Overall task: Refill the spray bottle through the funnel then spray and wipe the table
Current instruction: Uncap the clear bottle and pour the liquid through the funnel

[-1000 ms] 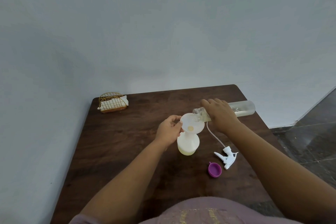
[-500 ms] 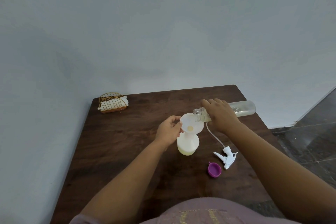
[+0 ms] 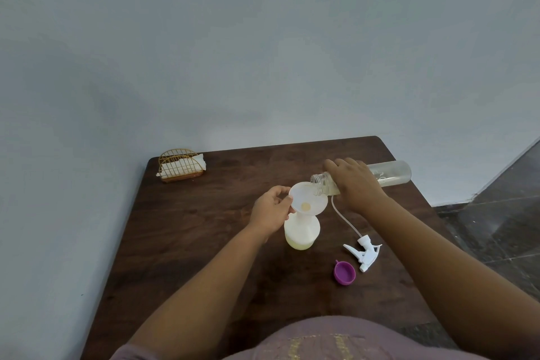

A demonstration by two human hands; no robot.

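The dark wooden surface [image 3: 190, 242] carries everything, pushed against the pale wall so nothing can roll off the far side; the clear refill bottle [image 3: 391, 174] is held nearly level above it, mouth lowered over the funnel's rim, so that the little yellowish liquid left at its neck can run out, and most of its body looks emptied; the right hand [image 3: 355, 184] grips this bottle near the neck, fingers curled over the top, which keeps the pour steady and close to the target; the spray bottle [image 3: 302, 231] stands upright at the middle of the surface, just beside the left hand, with a pale yellow layer showing at its base; the left hand [image 3: 270, 212] pinches the funnel's edge between thumb and fingers, presumably to stop it tipping under the stream; the white funnel [image 3: 308, 199] sits in the spray bottle's neck with a small pool at its throat; the napkin holder [image 3: 181, 165] waits at the far left corner, likely for the wiping; the trigger head [image 3: 363, 251] with its tube lies nearby, off so the neck is free; the purple cap [image 3: 344, 272] rests just beside it; against the earlier frames, hands and bottles hold almost the same pose, the pour simply continuing.
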